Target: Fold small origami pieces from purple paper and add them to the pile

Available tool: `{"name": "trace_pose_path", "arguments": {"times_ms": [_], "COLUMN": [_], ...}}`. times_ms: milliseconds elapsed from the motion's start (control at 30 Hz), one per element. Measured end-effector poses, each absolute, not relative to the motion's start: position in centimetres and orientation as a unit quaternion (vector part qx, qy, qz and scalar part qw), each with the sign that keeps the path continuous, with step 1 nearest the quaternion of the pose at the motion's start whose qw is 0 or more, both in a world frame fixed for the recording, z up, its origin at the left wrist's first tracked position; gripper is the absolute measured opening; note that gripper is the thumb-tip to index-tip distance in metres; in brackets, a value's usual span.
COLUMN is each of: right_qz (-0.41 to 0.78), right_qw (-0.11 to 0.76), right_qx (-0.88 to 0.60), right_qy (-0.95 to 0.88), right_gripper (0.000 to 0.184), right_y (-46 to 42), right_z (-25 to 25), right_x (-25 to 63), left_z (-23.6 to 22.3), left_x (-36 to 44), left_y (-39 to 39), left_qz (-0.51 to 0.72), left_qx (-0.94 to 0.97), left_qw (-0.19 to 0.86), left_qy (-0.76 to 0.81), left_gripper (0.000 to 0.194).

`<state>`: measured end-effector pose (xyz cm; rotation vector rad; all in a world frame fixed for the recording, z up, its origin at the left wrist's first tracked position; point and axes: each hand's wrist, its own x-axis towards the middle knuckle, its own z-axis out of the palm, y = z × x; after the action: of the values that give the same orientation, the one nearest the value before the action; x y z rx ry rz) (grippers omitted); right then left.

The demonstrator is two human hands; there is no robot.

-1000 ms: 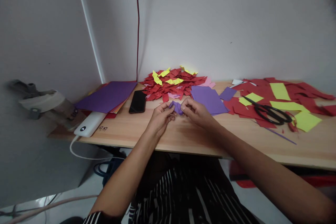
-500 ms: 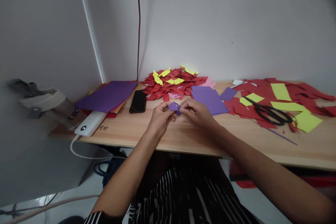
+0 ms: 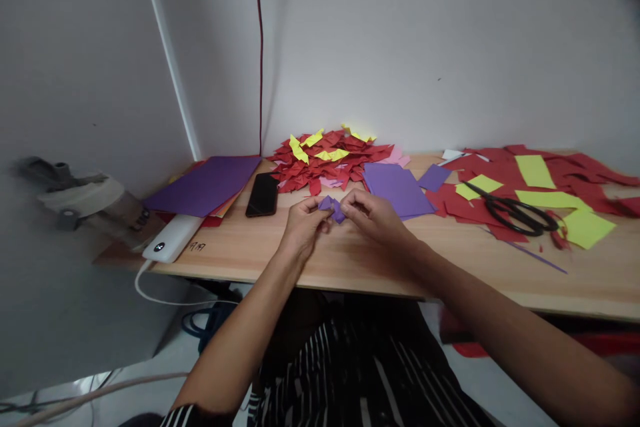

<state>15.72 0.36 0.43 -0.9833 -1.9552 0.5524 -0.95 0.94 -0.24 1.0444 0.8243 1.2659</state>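
Observation:
A small folded piece of purple paper [image 3: 327, 203] is held between my two hands, just above the front middle of the wooden table. My left hand [image 3: 303, 221] pinches its left side between thumb and fingers. On the right side, my right hand [image 3: 369, 213] grips the same paper with its fingertips. Parts of the folds are hidden behind my fingers. Just beyond lies a heap of folded red paper pieces [image 3: 325, 160] with some yellow and pink ones. A stack of purple paper rectangles [image 3: 397, 188] is close behind my right hand.
Black-handled scissors [image 3: 520, 215] lie at right among red paper scraps [image 3: 580, 170] and yellow paper [image 3: 589, 230]. A black phone [image 3: 263, 194], a white power bank [image 3: 173, 238] with a cable, purple sheets [image 3: 205, 183] and a tumbler [image 3: 103, 203] stand or lie at left.
The purple paper has turned and spread a little between my fingers, now showing more of its folded right part. Both hands stay in nearly the same place.

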Motion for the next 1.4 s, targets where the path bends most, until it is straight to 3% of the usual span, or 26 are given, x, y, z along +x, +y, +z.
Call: {"name": "trace_pose_path", "arguments": {"times_ms": [700, 1100, 1267, 1400], "right_qz": [0.231, 0.234, 0.292, 0.280], "right_qw": [0.431, 0.417, 0.438, 0.416], "right_qx": [-0.397, -0.418, -0.420, -0.419], "right_qy": [-0.776, -0.773, -0.739, -0.757], "right_gripper": [0.015, 0.016, 0.010, 0.017], "right_y": [0.24, 0.29, 0.52, 0.41], "right_z": [0.65, 0.43, 0.13, 0.07], "right_x": [15.43, 15.28, 15.32, 15.39], "left_z": [-0.15, -0.06, 0.21, 0.18], "left_x": [-0.85, -0.85, -0.72, -0.67], "left_y": [0.70, 0.60, 0.44, 0.46], "left_qz": [0.515, 0.553, 0.569, 0.572], "left_qx": [0.491, 0.538, 0.527, 0.521], "left_qw": [0.597, 0.503, 0.494, 0.492], "left_qy": [0.370, 0.390, 0.393, 0.399], "left_gripper": [0.014, 0.017, 0.015, 0.013]}}
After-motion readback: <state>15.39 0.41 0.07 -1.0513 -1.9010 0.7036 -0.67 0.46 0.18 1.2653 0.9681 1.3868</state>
